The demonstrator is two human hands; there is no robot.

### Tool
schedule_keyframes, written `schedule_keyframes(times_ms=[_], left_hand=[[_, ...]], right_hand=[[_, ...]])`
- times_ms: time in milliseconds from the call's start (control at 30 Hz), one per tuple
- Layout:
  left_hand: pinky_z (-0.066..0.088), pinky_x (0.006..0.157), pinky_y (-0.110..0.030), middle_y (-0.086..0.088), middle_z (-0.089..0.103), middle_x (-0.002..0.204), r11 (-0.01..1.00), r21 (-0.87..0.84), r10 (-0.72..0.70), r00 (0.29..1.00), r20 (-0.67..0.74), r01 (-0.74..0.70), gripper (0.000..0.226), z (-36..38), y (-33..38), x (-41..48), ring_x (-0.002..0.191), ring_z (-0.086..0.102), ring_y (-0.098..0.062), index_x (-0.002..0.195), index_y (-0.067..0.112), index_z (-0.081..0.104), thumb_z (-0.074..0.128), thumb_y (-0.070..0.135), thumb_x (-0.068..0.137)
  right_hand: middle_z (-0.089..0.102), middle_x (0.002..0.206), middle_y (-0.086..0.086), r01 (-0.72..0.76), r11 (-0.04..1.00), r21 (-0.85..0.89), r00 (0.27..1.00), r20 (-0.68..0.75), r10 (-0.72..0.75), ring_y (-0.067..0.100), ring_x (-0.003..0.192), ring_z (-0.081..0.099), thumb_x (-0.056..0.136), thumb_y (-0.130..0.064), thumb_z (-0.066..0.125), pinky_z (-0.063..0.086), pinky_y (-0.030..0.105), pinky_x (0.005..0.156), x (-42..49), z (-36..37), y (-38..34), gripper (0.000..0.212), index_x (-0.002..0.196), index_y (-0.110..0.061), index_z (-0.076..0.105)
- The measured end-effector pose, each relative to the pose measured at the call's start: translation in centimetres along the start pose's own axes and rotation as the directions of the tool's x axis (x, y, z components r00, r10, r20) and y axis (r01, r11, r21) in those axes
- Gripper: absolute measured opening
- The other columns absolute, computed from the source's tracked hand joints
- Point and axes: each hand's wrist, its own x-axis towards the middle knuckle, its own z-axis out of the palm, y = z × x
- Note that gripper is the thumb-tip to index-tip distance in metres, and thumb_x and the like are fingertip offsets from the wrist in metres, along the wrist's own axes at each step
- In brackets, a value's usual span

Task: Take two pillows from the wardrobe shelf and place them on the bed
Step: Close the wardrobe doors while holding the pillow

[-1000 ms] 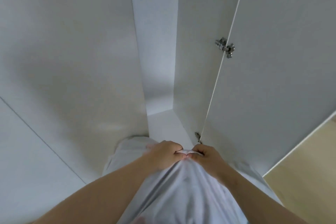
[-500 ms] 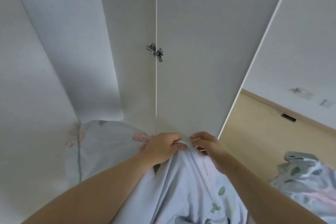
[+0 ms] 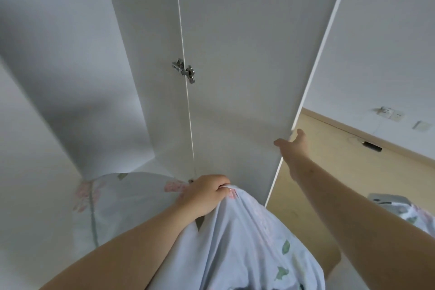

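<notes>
Left hand (image 3: 207,193): fingers curled tight round a bunched corner of the held pillow (image 3: 247,242), which hangs toward the viewer, below the door (image 3: 235,54). Right hand (image 3: 292,146): spread open at the door's free edge, thumb on the near face, fingers past the edge; no firm grip shows. Half a second ago both hands clutched this pillow; the right has since let go and reached for the door. The pillow is thus judged clear of the wardrobe and carried one-handed, with the door probably about to be swung. Left of the door's hinge (image 3: 183,70), the shelf (image 3: 141,167) holds a second pillow (image 3: 113,200), floral, lying flat and untouched. Right of the door, beyond bare floor (image 3: 353,172), a corner of the bed (image 3: 412,214) shows floral bedding; no pillow visible there.
</notes>
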Motion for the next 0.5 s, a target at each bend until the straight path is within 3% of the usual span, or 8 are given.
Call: schedule_keyframes(times_ms=[67,167,300,400,500], left_hand=[[0.036,0.066,-0.031,-0.013,0.057,0.078,1.000,0.018,0.020,1.000,0.005,-0.020,0.018,0.1,0.2,0.2,0.080,0.056,-0.027,0.077,0.006,0.052,0.050,0.021,0.085],[0.042,0.069,-0.035,-0.008,0.055,0.075,1.000,0.024,0.015,1.000,0.019,-0.016,0.018,0.1,-0.1,0.1,0.080,0.057,-0.028,0.075,0.007,0.052,0.051,0.022,0.085],[0.042,0.070,-0.037,-0.014,0.058,0.079,1.000,0.000,-0.008,1.000,0.004,0.008,0.023,-0.1,-0.9,-0.4,0.079,0.056,-0.028,0.075,0.006,0.051,0.047,0.027,0.080],[0.042,0.071,-0.036,-0.016,0.062,0.082,1.000,-0.016,-0.019,1.000,-0.014,0.018,0.027,-0.4,-1.5,-1.1,0.080,0.057,-0.027,0.078,0.003,0.055,0.046,0.028,0.077],[0.035,0.064,-0.031,-0.007,0.053,0.068,0.999,-0.039,-0.035,0.999,-0.026,0.034,0.028,-0.9,-2.5,-2.5,0.069,0.049,-0.020,0.073,0.004,0.053,0.043,0.030,0.072]], right_hand=[[0.056,0.107,0.012,0.036,0.996,0.078,0.998,0.052,-0.040,0.021,0.077,0.053,0.079,-0.003,0.059,0.043,0.031,0.066,0.4,0.2,-0.4,0.031,0.105,-0.010,0.043],[0.046,0.075,0.001,-0.009,0.989,0.148,0.998,0.069,-0.001,0.014,0.063,0.042,0.082,0.001,0.053,0.034,0.026,0.055,1.1,0.4,-0.7,0.026,0.100,-0.012,0.039],[0.039,0.071,0.000,-0.025,0.993,0.120,1.000,0.001,0.025,0.017,0.060,0.037,0.084,-0.009,0.052,0.033,0.030,0.059,1.0,1.2,-0.3,0.020,0.083,-0.017,0.034],[0.042,0.072,0.003,0.002,0.989,0.149,0.998,-0.065,0.008,0.021,0.063,0.039,0.082,-0.015,0.051,0.035,0.034,0.059,0.1,2.1,0.2,0.030,0.067,-0.026,0.027],[0.038,0.066,-0.002,0.000,0.984,0.177,0.997,-0.071,0.013,0.020,0.057,0.036,0.082,-0.017,0.052,0.033,0.032,0.055,-1.1,3.1,0.9,0.032,0.065,-0.026,0.026]])
